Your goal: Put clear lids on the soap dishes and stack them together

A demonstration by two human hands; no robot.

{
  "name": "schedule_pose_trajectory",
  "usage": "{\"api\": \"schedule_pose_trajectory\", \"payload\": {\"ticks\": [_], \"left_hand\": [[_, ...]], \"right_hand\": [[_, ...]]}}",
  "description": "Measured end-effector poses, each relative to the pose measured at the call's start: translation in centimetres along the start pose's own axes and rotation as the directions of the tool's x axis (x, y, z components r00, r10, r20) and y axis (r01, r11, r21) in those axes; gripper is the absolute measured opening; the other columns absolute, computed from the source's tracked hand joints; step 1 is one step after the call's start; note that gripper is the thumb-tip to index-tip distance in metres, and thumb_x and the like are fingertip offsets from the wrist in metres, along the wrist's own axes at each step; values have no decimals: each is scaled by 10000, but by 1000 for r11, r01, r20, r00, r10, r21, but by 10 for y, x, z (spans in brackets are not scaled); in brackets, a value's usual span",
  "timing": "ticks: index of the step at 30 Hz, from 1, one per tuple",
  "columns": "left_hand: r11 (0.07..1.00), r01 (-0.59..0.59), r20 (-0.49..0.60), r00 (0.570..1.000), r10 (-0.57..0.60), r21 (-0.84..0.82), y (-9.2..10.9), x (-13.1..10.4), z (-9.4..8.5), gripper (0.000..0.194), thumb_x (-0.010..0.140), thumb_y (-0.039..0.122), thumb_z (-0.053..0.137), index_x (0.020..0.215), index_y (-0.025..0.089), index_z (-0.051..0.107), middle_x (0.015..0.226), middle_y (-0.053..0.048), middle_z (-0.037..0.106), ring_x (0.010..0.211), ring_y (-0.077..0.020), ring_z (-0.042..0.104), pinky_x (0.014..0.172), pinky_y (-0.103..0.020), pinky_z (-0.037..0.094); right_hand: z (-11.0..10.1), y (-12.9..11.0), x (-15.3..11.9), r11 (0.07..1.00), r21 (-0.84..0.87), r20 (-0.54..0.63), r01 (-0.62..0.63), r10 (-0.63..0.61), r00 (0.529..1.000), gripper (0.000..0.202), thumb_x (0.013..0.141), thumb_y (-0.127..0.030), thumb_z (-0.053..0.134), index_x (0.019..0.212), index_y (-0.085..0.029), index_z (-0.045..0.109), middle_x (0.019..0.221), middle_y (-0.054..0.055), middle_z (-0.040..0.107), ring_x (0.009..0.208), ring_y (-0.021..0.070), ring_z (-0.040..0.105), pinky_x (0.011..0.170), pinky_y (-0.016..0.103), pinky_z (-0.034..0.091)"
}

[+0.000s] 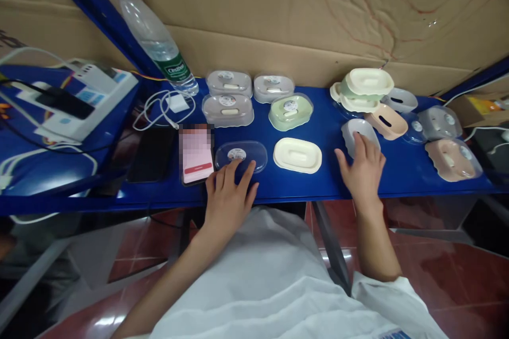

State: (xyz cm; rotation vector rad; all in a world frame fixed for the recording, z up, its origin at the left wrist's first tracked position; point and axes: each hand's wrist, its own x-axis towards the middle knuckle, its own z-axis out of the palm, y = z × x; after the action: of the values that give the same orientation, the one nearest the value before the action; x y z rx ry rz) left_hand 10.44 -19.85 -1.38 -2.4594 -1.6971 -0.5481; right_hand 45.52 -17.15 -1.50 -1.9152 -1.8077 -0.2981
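My left hand (228, 190) lies flat on the blue table, its fingers touching the near edge of a clear oval lid (241, 155) with a round sticker. My right hand (362, 168) rests over a white oval soap-dish piece (360, 132), fingers spread on it. Between my hands sits a cream soap-dish tray (297, 155). Behind it stands a green soap box with a clear lid (290, 111). Three grey lidded soap boxes (228, 109) stand further back left.
A phone (196, 154) and a dark phone (151, 154) lie left of my left hand. A water bottle (153, 34), charger cable (165, 108) and power strip (85, 98) are at the back left. Stacked trays (366, 87) and more soap boxes (451, 159) fill the right. Cardboard wall behind.
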Motion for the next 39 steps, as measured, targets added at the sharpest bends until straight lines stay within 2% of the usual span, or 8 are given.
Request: {"api": "schedule_pose_trajectory", "payload": {"ticks": [2,5,10,14,20,29,34,39], "left_hand": [[1000,-1,-7,1000,0,-31,1,6,2,467,1086,307,584,1537,193,622,1542,-238,611,1342,-408,635,1089,-589,510],[994,-63,-19,998,61,-95,4,15,6,461,1090,282,576,1542,196,608,1569,-221,600,1393,-380,616,1166,-583,461],[985,-103,-17,995,102,-139,3,21,10,462,1089,271,578,1545,199,600,1603,-218,580,1435,-376,599,1223,-612,406],[989,-28,25,999,32,-143,-7,19,9,488,1077,287,600,1561,219,589,1674,-212,510,1524,-407,521,1244,-661,383],[988,-20,95,995,35,-154,-19,24,6,418,1100,248,537,1501,257,660,1626,-143,591,1505,-394,551,1229,-668,404],[986,10,124,992,11,-166,-15,35,7,435,1077,242,573,1504,247,661,1658,-174,546,1493,-422,551,1181,-707,431],[972,76,44,997,-68,-221,-20,43,14,416,1106,258,520,1497,249,664,1615,-160,599,1515,-418,533,1202,-706,424],[887,41,-155,980,-125,-460,-12,65,7,390,1139,355,513,1472,220,665,1491,-133,698,1410,-275,645,1194,-472,524]], "right_hand": [[-1,20,0,990,-72,-19,-121,120,993,532,1079,-513,510,1429,-159,697,1379,236,728,1266,458,654,1066,663,467],[-7,28,-6,992,-30,-29,-120,120,992,438,1103,-458,472,1294,-203,773,1263,182,792,1173,396,718,1034,602,527],[-17,-15,-16,929,292,99,227,-266,959,351,1115,-361,530,1383,-270,738,1379,94,767,1362,308,678,1216,569,496],[-13,-38,-12,832,469,222,297,-436,872,387,1127,-323,503,1469,-316,685,1451,43,733,1477,287,597,1301,604,437],[-1,-41,-8,817,427,166,387,-491,855,362,1086,-345,631,1440,-298,686,1392,73,746,1469,292,597,1320,602,418],[6,-39,-12,839,415,201,353,-463,863,391,1109,-329,576,1487,-293,671,1431,98,713,1466,288,592,1251,559,504],[9,-45,-11,827,439,225,351,-480,848,374,1113,-348,568,1463,-309,692,1436,83,720,1488,291,577,1257,576,492],[13,-53,-10,811,469,172,350,-473,864,610,1085,-417,628,1667,-338,462,1619,99,590,1564,314,497,1304,585,425]]}}
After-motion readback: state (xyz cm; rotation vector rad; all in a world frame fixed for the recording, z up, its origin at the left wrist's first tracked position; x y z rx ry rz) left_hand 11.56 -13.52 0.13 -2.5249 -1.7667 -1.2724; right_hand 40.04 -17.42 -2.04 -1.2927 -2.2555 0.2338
